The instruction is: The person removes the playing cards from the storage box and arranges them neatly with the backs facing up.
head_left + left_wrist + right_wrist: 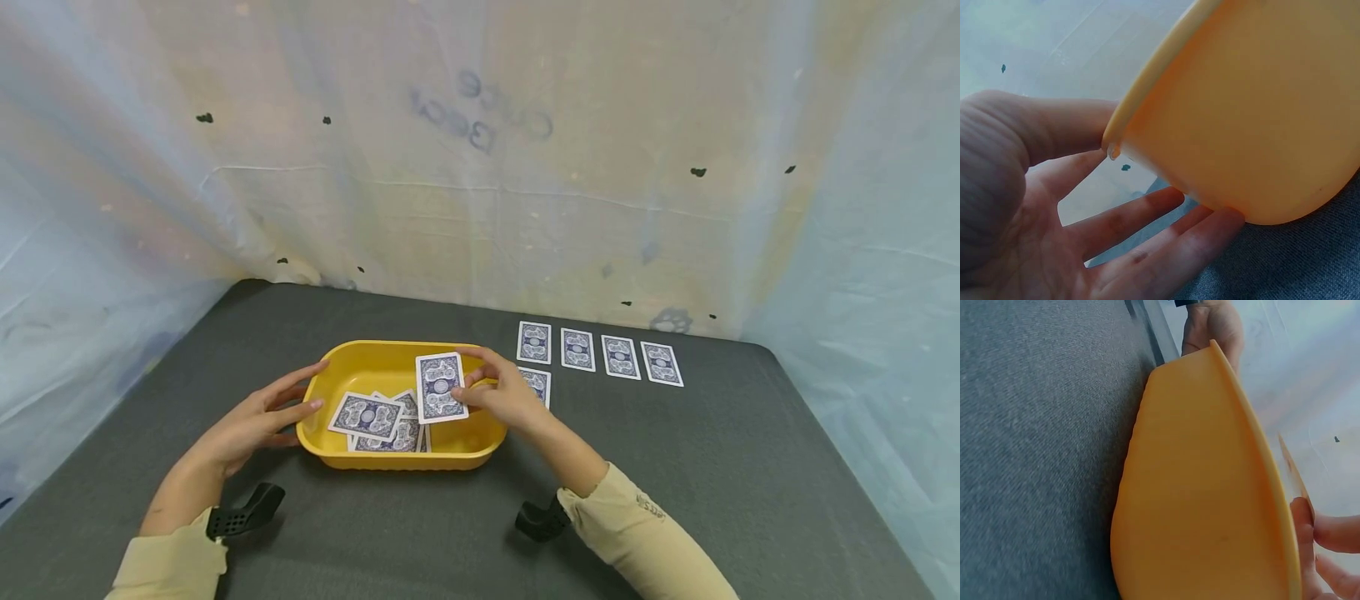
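My right hand (506, 392) pinches a playing card (441, 387) between thumb and fingers, its blue patterned back facing up. It is held over the right part of a yellow plastic tub (405, 461); the right wrist view shows the card (1296, 475) raised above the rim. Inside the tub, several blue-backed cards (366, 417) lie overlapping, mostly toward the left and middle. At the tub's left end rests my left hand (251, 421), fingers spread and fairly straight. In the left wrist view its thumb touches the rim while fingertips (1232, 215) meet the outer wall.
Behind and right of the tub, several face-down cards (577, 349) form a row on the dark grey table (660, 467). One more card (536, 385) lies in front of that row, partly covered by my right hand. Pale plastic sheeting (480, 208) hangs beyond the table's back edge.
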The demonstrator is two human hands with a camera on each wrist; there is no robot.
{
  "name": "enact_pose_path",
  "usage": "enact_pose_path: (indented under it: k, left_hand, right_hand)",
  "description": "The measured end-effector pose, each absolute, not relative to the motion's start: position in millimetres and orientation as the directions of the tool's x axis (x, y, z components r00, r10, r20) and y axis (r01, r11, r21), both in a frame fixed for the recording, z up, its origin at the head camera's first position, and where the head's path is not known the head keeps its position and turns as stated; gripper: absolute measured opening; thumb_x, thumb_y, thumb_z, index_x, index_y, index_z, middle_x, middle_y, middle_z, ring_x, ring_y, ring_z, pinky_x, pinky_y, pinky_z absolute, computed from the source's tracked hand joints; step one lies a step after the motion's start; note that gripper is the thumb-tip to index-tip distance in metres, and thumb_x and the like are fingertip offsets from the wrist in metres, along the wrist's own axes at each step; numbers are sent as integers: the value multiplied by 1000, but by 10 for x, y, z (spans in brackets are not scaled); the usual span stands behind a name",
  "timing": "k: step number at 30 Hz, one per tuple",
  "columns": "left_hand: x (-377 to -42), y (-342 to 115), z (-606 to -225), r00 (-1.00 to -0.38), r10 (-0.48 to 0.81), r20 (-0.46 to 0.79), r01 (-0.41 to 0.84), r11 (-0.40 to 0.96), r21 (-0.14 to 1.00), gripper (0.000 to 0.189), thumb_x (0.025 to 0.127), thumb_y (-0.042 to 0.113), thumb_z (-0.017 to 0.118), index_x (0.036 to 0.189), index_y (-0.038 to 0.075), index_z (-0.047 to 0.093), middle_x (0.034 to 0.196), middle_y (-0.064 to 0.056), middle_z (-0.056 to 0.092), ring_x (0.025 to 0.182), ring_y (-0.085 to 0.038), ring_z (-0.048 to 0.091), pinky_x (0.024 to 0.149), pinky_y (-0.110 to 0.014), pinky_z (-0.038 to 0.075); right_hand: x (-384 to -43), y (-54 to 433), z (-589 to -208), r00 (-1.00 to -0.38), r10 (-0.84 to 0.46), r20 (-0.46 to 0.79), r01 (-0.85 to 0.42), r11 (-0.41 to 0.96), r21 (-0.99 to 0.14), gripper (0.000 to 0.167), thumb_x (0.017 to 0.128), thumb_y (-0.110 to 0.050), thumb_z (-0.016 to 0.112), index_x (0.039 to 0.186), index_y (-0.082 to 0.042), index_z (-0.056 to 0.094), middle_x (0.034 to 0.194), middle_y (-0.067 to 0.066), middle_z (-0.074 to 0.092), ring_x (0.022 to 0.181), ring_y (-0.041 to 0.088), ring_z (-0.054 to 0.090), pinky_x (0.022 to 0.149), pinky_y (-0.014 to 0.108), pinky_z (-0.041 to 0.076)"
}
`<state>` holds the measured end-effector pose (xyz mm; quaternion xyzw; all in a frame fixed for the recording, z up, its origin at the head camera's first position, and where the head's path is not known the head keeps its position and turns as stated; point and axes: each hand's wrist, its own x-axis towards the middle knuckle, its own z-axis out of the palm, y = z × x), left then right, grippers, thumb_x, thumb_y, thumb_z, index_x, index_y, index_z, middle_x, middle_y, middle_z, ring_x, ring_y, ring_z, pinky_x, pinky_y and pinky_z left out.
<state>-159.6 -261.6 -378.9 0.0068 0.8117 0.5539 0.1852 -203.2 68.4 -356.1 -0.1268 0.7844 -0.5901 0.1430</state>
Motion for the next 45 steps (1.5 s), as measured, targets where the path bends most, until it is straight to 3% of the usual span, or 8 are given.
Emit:
enact_pose_path:
  k: [5,11,23,31,38,45]
  left_hand:
    - [-1599,-2620,-3791,-932,214,-293,-194,390,900,75,96,38,56,156,26,13,159,-23,6,141,-48,19,94,-54,49]
    - [-1608,-2625,-3800,-931,207,-300,-200,398,895,75,96,39,57,156,27,12,159,-24,6,140,-48,20,94,-55,48]
    - [-1611,-2630,-3815,-931,212,-296,-194,400,896,74,97,39,56,155,29,12,158,-25,9,139,-48,25,93,-54,49]
    - [-1603,-2627,-3810,-930,216,-296,-195,394,898,74,97,39,56,155,28,13,158,-25,8,140,-48,22,93,-54,49]
    - [-1602,-2625,-3810,-930,219,-294,-195,384,903,74,97,38,56,155,28,13,158,-24,9,139,-48,25,92,-52,50]
    - [-1607,-2616,-3811,-932,214,-292,-195,382,903,74,97,38,56,156,27,13,158,-25,10,138,-47,26,92,-52,51]
  right_hand:
    - [-2021,790,-3528,-939,-331,-98,14,248,-969,60,84,-6,71,139,-14,50,95,13,59,77,18,62,79,35,58]
    - [-2040,934,-3545,-953,-284,-106,33,250,-968,59,84,-6,71,138,-16,51,99,12,63,79,18,62,74,30,57]
    - [-2066,1268,-3586,-962,-245,-122,71,207,-976,61,85,-2,67,142,-8,45,116,21,62,78,13,64,74,27,56]
    - [-2100,1567,-3685,-983,-102,-150,117,279,-953,59,86,-5,68,140,-12,48,112,15,60,79,12,60,80,33,53]
    - [-2155,1813,-3812,-986,-55,-157,135,287,-948,61,86,-1,65,142,-6,44,106,13,60,76,8,58,71,25,50]
    - [-2197,1985,-3904,-987,-22,-157,141,326,-935,63,86,2,64,144,0,39,109,20,61,70,6,58,65,23,51]
